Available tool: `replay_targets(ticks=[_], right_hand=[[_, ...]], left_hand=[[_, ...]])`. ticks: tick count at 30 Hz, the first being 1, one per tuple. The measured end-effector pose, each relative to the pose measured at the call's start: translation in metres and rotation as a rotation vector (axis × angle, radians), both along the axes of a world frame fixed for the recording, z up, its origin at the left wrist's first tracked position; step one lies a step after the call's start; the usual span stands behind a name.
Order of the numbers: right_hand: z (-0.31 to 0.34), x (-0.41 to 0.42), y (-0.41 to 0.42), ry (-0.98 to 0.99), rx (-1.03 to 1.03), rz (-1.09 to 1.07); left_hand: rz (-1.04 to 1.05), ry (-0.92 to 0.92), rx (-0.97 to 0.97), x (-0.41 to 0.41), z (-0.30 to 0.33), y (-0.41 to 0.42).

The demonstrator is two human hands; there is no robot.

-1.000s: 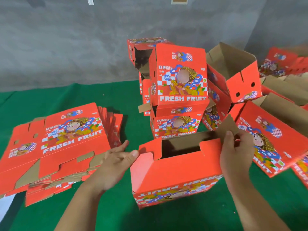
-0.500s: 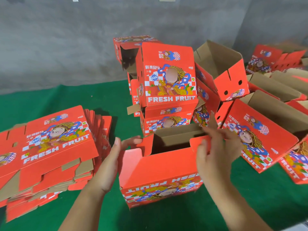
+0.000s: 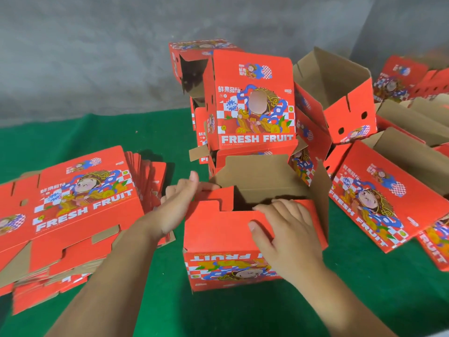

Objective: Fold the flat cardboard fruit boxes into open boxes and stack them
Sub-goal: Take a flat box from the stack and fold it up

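Observation:
A red fruit box [image 3: 218,239] stands upside down before me on the green cloth, its brown inside open at the top and its print inverted. My right hand [image 3: 284,232] lies over the near red flap, fingers curled over its edge into the opening and thumb on the outer face. My left hand [image 3: 177,205] presses flat against the box's left end flap, fingers together. A pile of flat red boxes [image 3: 80,203] lies to the left. Behind stands a stack of folded boxes [image 3: 252,105].
More folded boxes lie tumbled on the right: one open-mouthed [image 3: 340,93] and one on its side [image 3: 379,200], with others behind them. The green cloth [image 3: 150,130] covers the floor up to a grey concrete wall [image 3: 97,57].
My right hand has come from the box's right end flap onto the near long flap. My left hand has closed in on the left end flap. The far flap now stands upright.

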State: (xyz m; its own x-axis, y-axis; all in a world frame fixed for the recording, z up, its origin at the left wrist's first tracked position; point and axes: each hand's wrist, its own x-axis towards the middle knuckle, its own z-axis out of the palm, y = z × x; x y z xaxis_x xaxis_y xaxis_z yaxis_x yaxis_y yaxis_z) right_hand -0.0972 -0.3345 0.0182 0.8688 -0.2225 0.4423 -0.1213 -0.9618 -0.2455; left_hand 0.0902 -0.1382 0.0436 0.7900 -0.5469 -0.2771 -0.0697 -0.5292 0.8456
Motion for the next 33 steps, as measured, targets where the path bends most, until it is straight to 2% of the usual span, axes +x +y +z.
replay_targets(ticks=[3, 4, 6, 8, 13, 18, 21, 25, 27, 30, 33], right_hand=[[-0.004, -0.001, 0.004, -0.057, -0.035, -0.007], [-0.004, -0.001, 0.005, -0.073, -0.043, -0.004], [-0.004, 0.002, 0.007, -0.078, -0.055, 0.008], [-0.004, 0.003, 0.005, -0.06, -0.061, 0.025], [-0.004, -0.001, 0.006, -0.054, -0.036, 0.049], [-0.007, -0.012, 0.007, -0.066, 0.031, 0.032], [-0.006, -0.016, -0.003, -0.075, 0.027, 0.008], [-0.007, -0.017, 0.002, -0.06, 0.015, 0.002], [-0.005, -0.013, 0.007, -0.052, 0.007, -0.001], [0.0, -0.008, 0.016, -0.01, 0.031, -0.011], [0.0, -0.009, 0.014, 0.046, 0.043, -0.014]], left_hand=[[-0.021, -0.019, 0.15, 0.014, -0.003, 0.003], [-0.014, -0.092, 0.189, 0.015, 0.0, -0.003], [0.039, -0.31, 0.148, 0.004, 0.012, -0.007], [-0.015, -0.413, 0.095, -0.005, 0.017, 0.001], [0.015, -0.186, 0.066, 0.014, 0.011, 0.011], [-0.021, -0.337, 0.023, 0.017, 0.005, 0.016], [0.097, -0.275, -0.02, 0.021, 0.006, 0.02], [0.117, -0.175, -0.011, 0.018, -0.009, 0.032], [0.151, -0.231, 0.008, 0.023, -0.011, 0.035], [0.213, -0.408, 0.06, 0.039, -0.018, 0.05], [0.213, -0.376, 0.031, 0.05, -0.032, 0.058]])
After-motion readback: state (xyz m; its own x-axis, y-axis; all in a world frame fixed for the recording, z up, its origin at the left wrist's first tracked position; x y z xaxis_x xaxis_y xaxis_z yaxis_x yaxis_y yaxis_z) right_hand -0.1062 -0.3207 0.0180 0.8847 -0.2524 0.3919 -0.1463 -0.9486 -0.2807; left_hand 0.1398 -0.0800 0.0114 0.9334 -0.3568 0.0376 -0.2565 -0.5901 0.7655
